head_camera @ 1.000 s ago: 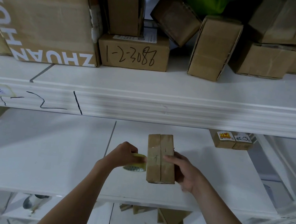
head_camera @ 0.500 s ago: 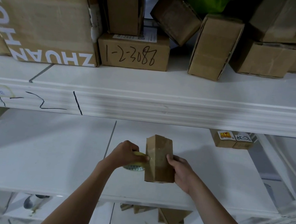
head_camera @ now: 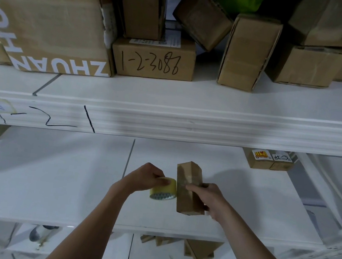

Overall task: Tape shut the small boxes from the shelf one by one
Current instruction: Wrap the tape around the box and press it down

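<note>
Between hands, brown upright small box (head_camera: 189, 188)

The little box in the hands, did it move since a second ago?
Yes. The small box was turned: its broad seamed face showed before, now a corner edge points up. The tape roll in the left hand came out further beside it. The right hand keeps gripping the box. The shelf boxes stayed put.

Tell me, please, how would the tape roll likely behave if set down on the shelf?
The tape roll is round, so on its edge it would probably roll; flat, it should stay. The left hand lifts it alone, suggesting it is light.
</note>
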A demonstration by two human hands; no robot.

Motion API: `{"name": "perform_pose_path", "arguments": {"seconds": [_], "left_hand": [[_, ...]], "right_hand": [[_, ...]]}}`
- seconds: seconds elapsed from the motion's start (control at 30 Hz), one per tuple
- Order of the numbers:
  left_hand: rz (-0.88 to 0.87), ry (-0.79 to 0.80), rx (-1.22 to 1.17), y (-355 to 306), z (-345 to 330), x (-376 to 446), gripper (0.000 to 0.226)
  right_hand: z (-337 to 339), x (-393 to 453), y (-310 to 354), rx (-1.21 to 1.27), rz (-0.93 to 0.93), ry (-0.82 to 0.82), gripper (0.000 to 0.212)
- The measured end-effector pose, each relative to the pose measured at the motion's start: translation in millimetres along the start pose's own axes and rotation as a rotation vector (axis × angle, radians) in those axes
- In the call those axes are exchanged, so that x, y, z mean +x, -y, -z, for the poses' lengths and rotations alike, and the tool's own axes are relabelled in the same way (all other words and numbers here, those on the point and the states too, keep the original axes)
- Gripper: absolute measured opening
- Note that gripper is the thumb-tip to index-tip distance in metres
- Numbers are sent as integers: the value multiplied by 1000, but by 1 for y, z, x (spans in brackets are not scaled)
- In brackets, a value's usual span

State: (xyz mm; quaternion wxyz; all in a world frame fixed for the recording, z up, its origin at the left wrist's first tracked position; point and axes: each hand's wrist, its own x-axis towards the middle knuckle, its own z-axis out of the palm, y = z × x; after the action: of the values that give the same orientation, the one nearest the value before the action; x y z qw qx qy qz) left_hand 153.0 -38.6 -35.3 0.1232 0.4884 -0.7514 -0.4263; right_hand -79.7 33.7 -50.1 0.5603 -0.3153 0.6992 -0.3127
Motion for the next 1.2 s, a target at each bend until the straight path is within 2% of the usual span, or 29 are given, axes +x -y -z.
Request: {"name": "perform_pose_path", "arguments": {"seconds": [0.1, 0.23, 0.3, 0.47, 0.6, 0.8, 1.07, 1.2], "left_hand": [[-25, 40, 18, 3, 6, 1, 22], [-18, 35, 3, 4, 7, 4, 19], [1, 14, 14, 6, 6, 4, 21], [86, -153, 121, 17, 4, 3, 36], [73, -185, 143, 17, 1, 4, 39], [29, -228, 196, 7, -3, 6, 41], [25, -267, 118, -7, -9, 9, 44], [51, -285, 138, -10, -17, 9, 48]], "right_hand": [[4, 0, -1, -9, -2, 18, 53], [3, -1, -1, -5, -4, 43, 52], [5, -2, 0, 9, 2, 50, 51], [8, -6, 5, 66, 59, 86, 52], [9, -8, 5, 90, 72, 116, 48], [11, -9, 9, 139, 116, 182, 56], [7, -16, 12, 310, 122, 306, 43], [-2, -15, 15, 212, 30, 307, 51]]}}
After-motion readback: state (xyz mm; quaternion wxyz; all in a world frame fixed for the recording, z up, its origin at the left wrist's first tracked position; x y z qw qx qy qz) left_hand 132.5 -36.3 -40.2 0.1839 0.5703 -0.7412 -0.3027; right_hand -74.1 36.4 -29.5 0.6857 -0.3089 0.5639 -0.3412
